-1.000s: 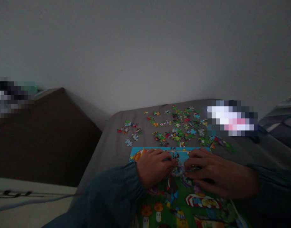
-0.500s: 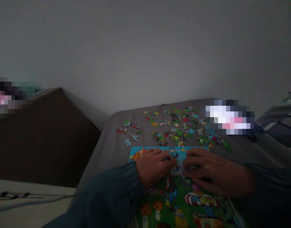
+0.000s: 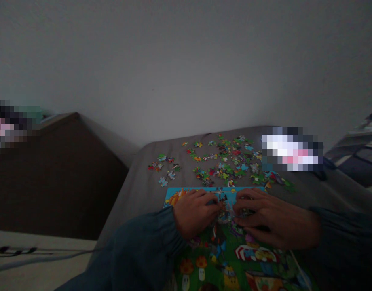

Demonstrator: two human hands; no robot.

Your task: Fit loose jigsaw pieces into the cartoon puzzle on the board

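Observation:
A colourful jigsaw puzzle (image 3: pixel 214 262) in its flat board lies before me, with a blue strip along its top and mushroom and cartoon figures on green. My left hand (image 3: pixel 196 212) rests on its upper left part, fingers curled and thumb drawn in. On the upper right part sits my right hand (image 3: pixel 272 220), its fingers bent down onto the picture, with small gaps between them. The fingertips of both hands face each other, a narrow stretch of picture between them. Whatever lies under the fingertips is hidden, and the light is dim.
Many loose puzzle pieces (image 3: pixel 228 171) are scattered beyond the board on a grey cloth (image 3: pixel 137 190). A smaller group of pieces (image 3: pixel 163 182) lies left. A pixelated bright object (image 3: pixel 292 149) stands at the back right. A dark brown cabinet (image 3: pixel 52 173) is at the left, a wall behind.
Both hands stay in nearly the same place on the puzzle; the right hand has shifted very slightly left. The loose pieces have not moved.

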